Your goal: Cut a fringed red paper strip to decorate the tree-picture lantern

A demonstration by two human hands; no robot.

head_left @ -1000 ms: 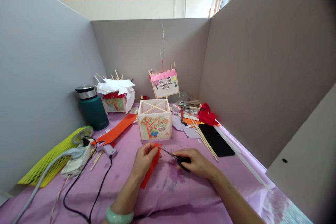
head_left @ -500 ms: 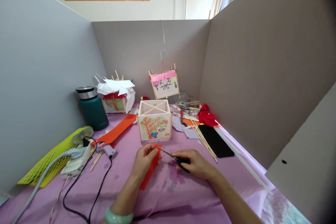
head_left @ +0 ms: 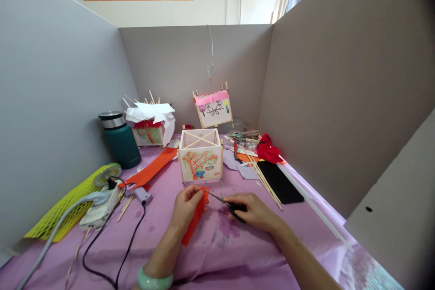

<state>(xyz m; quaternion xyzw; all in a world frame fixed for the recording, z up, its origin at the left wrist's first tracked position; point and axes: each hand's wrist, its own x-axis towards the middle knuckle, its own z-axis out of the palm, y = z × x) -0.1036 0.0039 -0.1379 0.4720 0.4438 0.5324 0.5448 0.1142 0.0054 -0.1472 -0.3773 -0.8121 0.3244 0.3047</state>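
Observation:
My left hand [head_left: 187, 206] pinches a narrow strip of orange-red paper [head_left: 195, 225] between thumb and fingers, and the strip's lower end hangs toward me. A pair of black-handled scissors [head_left: 237, 211] is in my right hand [head_left: 253, 212], fingers wrapped round the handles. The blades point left and meet the strip's upper end, where thin cut slits show. Just beyond my hands stands a square lantern [head_left: 200, 161] of wooden sticks and white panels, with a tree drawn on its front and sticks crossed over its top.
At left are a teal bottle [head_left: 120, 140], a glue gun [head_left: 141, 194], a power strip [head_left: 98, 213] with cords, and a larger orange sheet [head_left: 152, 167]. Thin sticks [head_left: 267, 183] and a black phone [head_left: 280, 182] lie right. Another lantern [head_left: 214, 108] hangs behind.
Almost nothing differs. Both hands, the paper strip and the scissors hold nearly the same place, with the blades still at the strip's upper end.

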